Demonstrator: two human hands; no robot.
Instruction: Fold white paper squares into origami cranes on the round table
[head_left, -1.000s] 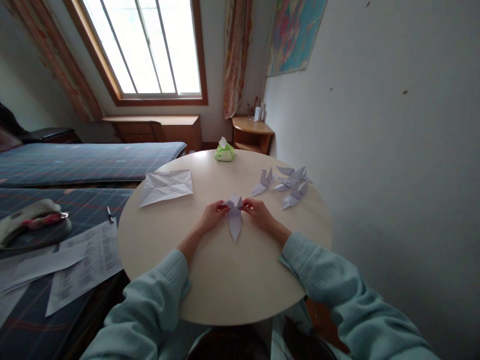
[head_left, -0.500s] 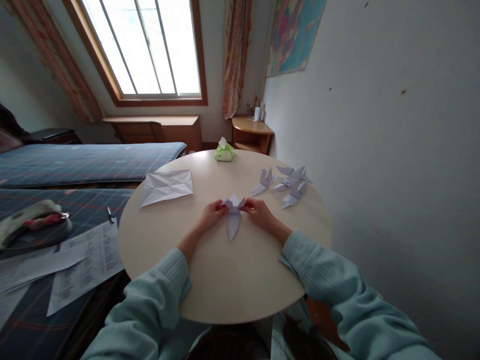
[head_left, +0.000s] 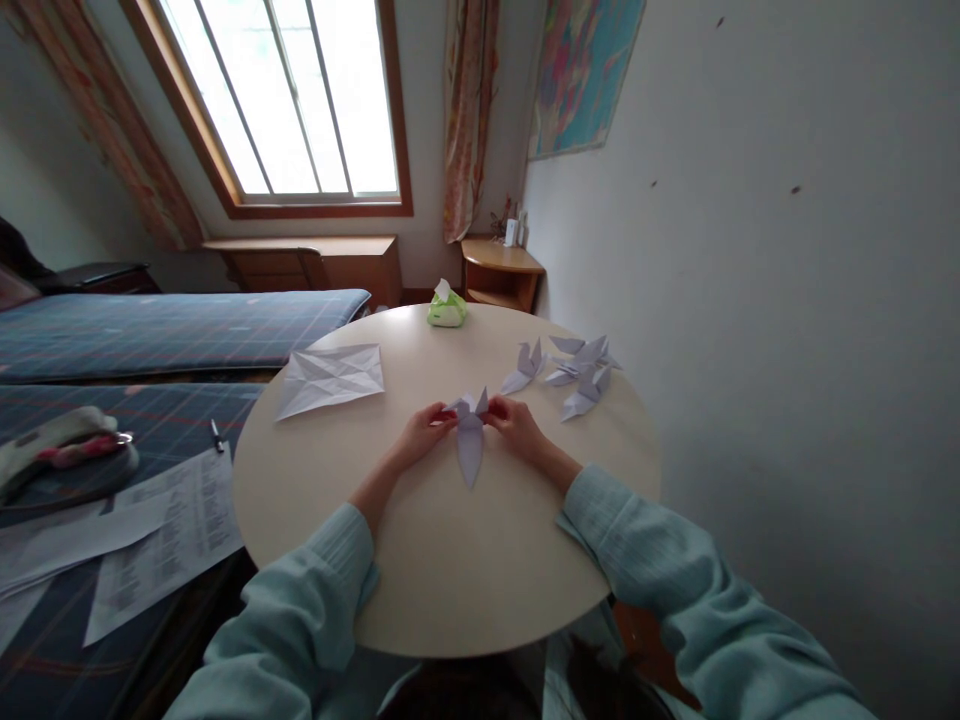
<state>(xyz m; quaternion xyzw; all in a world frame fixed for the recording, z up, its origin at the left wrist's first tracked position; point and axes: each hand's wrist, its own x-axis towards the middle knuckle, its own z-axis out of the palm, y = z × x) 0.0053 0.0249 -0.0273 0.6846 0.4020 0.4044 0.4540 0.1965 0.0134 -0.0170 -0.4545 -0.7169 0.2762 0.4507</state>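
Note:
A half-folded white paper figure lies on the round beige table, its long point aimed toward me. My left hand pinches its upper left flap with closed fingers. On the other side, my right hand is closed on the upper right flap. Both hands rest on the tabletop near its middle. Pale green sleeves cover both forearms.
A creased flat paper sheet lies at the table's left. Several finished folded paper birds sit at the right, near the wall. A green tissue pack stands at the far edge. Printed papers and a pen lie on the bed at left.
The hands stay pinched on the paper figure's top flaps, working them slightly. The view has shifted a little; nothing else on the table moved.

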